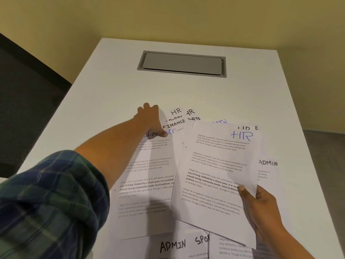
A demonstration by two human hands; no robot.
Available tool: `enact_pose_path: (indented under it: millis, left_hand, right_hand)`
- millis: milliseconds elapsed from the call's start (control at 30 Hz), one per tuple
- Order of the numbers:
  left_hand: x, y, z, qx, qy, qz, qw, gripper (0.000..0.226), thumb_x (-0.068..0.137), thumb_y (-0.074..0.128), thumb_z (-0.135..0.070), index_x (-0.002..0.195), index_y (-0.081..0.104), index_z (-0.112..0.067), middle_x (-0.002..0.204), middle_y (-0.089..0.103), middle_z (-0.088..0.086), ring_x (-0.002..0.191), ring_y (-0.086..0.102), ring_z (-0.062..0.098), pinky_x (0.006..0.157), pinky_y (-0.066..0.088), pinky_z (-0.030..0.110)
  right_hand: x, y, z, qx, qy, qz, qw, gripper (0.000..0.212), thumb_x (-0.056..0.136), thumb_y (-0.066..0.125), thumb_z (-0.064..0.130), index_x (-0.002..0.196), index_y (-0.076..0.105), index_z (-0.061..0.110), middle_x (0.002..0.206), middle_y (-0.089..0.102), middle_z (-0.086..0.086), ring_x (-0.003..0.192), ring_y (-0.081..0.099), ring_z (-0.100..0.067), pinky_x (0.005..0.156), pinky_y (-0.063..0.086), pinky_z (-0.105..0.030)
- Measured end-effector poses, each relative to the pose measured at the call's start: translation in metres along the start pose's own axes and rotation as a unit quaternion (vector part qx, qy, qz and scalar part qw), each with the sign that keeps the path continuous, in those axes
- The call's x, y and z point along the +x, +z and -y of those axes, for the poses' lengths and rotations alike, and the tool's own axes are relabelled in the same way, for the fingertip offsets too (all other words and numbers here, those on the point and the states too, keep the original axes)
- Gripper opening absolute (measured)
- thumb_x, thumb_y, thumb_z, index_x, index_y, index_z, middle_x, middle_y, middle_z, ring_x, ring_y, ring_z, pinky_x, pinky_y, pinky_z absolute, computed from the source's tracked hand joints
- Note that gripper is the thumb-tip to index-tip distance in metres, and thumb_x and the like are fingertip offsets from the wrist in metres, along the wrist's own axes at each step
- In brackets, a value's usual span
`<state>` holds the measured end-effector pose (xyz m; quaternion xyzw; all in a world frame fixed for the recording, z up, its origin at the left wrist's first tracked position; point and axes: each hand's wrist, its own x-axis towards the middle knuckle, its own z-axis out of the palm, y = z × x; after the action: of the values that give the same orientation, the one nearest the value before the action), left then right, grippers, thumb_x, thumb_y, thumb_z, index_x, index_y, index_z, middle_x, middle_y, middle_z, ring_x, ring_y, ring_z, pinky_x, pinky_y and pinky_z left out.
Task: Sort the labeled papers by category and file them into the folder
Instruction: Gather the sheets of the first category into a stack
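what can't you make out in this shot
- The folder: nowhere in the head view.
- Label of the left sheet: the left hand gripping its top has the thumb across the letters.
- Far label behind the HR sheet, which the right hand holds: only the letter tops show.
- Bottom label starting SPO: cut off by an overlapping sheet.

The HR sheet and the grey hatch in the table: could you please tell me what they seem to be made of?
HR sheet: thin matte white paper; it curves where the right hand pinches it. Grey hatch: smooth, satin grey, likely plastic or painted metal; the look cannot settle which.
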<state>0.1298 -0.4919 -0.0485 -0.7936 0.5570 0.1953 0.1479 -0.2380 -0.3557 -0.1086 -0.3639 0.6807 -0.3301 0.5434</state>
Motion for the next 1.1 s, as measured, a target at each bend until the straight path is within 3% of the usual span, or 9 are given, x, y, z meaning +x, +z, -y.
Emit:
enact_pose_path:
  millis: [67,167,267,367,467,633,767,900,1100]
  left_hand:
    - [-0.005,-0.006,-0.005,-0.015,-0.003,0.029,0.999,0.105,0.045,0.092,-0.057,0.121,0.037,-0.008,0.114,0.038,0.011,0.095,0.055,0.033,0.079,0.054,0.040]
    - [-0.001,-0.003,-0.002,-0.111,0.025,0.018,0.993,0.102,0.050,0.092,-0.051,0.131,0.044,-0.011,0.117,0.058,0.006,0.106,0.060,0.030,0.091,0.052,0.041]
    - [0.000,0.000,-0.002,-0.199,0.050,-0.024,0.978,0.047,0.072,0.080,-0.051,0.093,0.062,-0.013,0.092,0.066,0.004,0.092,0.063,0.028,0.079,0.051,0.035]
    - [-0.003,-0.002,-0.009,-0.218,0.063,0.011,0.974,0.041,0.090,0.066,-0.040,0.068,0.053,-0.009,0.060,0.053,0.006,0.062,0.055,0.028,0.066,0.046,0.034]
    - [-0.005,-0.006,-0.009,-0.297,0.054,0.048,0.952,0.029,0.092,0.067,-0.025,0.072,0.061,-0.006,0.059,0.054,0.009,0.052,0.050,0.027,0.059,0.043,0.032]
    - [-0.004,-0.019,-0.009,-0.323,0.068,0.027,0.944,0.018,0.096,0.060,-0.015,0.104,0.072,-0.004,0.089,0.068,0.008,0.081,0.059,0.021,0.073,0.044,0.026]
    - [-0.002,-0.024,-0.008,-0.303,0.075,0.040,0.949,0.020,0.084,0.076,-0.010,0.103,0.071,-0.006,0.098,0.067,0.008,0.088,0.061,0.023,0.077,0.050,0.031]
    - [-0.006,-0.026,-0.009,-0.280,0.078,0.050,0.955,0.029,0.073,0.084,-0.010,0.100,0.072,-0.010,0.090,0.065,0.004,0.082,0.059,0.022,0.075,0.051,0.032]
    - [-0.010,-0.036,0.000,-0.293,0.106,-0.079,0.947,0.021,0.080,0.080,-0.027,0.090,0.077,-0.009,0.080,0.068,0.003,0.074,0.059,0.018,0.064,0.042,0.025]
  right_hand:
    - [0.001,0.000,-0.002,0.003,-0.003,0.003,1.000,0.004,0.091,0.070,0.016,0.091,0.074,0.017,0.084,0.079,0.007,0.090,0.071,-0.021,0.094,0.051,-0.043]
    - [-0.001,0.001,-0.001,0.007,-0.002,0.011,1.000,0.006,0.090,0.071,0.019,0.093,0.075,0.016,0.091,0.080,0.002,0.096,0.072,-0.025,0.100,0.050,-0.049]
    - [-0.003,0.000,-0.001,0.014,-0.009,0.018,1.000,0.011,0.085,0.075,0.028,0.090,0.077,0.019,0.102,0.077,-0.011,0.093,0.070,-0.026,0.104,0.044,-0.055]
    - [-0.004,0.000,0.000,0.019,-0.011,0.020,1.000,0.024,0.080,0.078,0.035,0.096,0.077,0.018,0.101,0.078,-0.008,0.102,0.072,-0.032,0.103,0.048,-0.053]
    - [-0.003,0.001,-0.001,0.011,-0.016,0.018,1.000,0.025,0.081,0.077,0.037,0.097,0.076,0.018,0.095,0.079,0.003,0.102,0.071,-0.026,0.099,0.050,-0.047]
    - [-0.003,0.001,-0.002,-0.012,-0.020,0.012,1.000,0.007,0.088,0.074,0.029,0.093,0.077,0.025,0.088,0.079,0.003,0.098,0.072,-0.027,0.101,0.048,-0.054]
    - [-0.004,0.002,-0.002,-0.004,-0.020,0.014,1.000,0.044,0.066,0.077,0.059,0.097,0.077,0.028,0.091,0.079,-0.002,0.102,0.072,-0.032,0.100,0.049,-0.054]
    - [-0.003,0.001,-0.001,-0.023,-0.015,0.001,1.000,0.007,0.090,0.072,0.026,0.094,0.076,0.022,0.088,0.080,0.002,0.100,0.072,-0.032,0.099,0.051,-0.054]
    - [-0.006,0.002,0.007,-0.041,-0.015,-0.021,0.999,0.002,0.091,0.071,0.021,0.090,0.071,0.023,0.083,0.076,0.005,0.085,0.070,-0.025,0.078,0.051,-0.037]
